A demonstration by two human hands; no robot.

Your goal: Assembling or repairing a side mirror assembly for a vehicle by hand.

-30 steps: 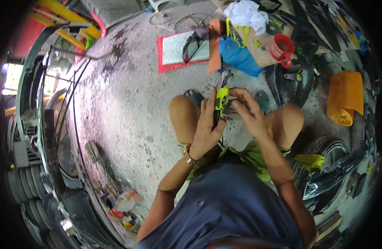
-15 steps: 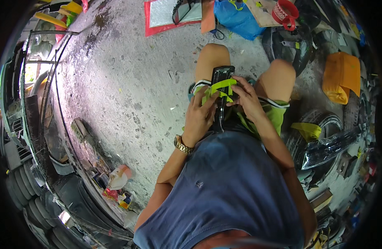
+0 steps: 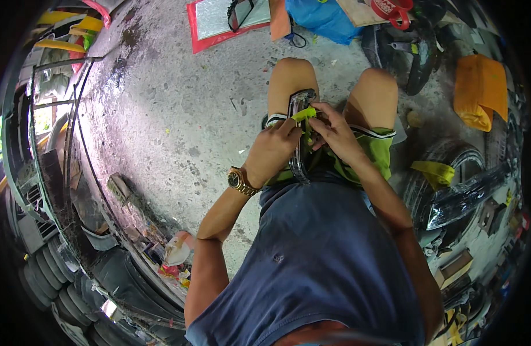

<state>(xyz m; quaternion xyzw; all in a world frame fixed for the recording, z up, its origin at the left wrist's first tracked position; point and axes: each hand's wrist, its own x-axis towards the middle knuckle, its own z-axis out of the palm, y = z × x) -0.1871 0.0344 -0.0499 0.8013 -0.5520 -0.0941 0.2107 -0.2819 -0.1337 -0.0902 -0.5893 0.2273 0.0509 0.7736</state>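
Note:
Between my thighs is a long, narrow, glossy black part (image 3: 299, 164), shaped like a trim or frame piece, its far end tilted up. A strip of yellow-green tape (image 3: 304, 114) crosses it near the far end. My left hand (image 3: 271, 149), below a gold wristwatch (image 3: 240, 181), is closed with its fingertips on the tape at the part's left side. From the right, my right hand (image 3: 336, 134) pinches the tape's other side, thumb and fingers bent together. The fingers hide how the tape lies underneath.
A tyre (image 3: 415, 190) with yellow-green tape and a wrapped black part (image 3: 467, 202) lies right, below an orange bundle (image 3: 479, 95). Ahead are a red-edged silver panel (image 3: 210, 26), a blue plastic bag (image 3: 323, 23) and a red mug (image 3: 392, 10). A metal frame (image 3: 34, 138) stands left.
My left hand has turned, its wrist swinging left, and its fingers have closed in toward the tape. The tape looks more bunched between both hands. The view has shifted slightly.

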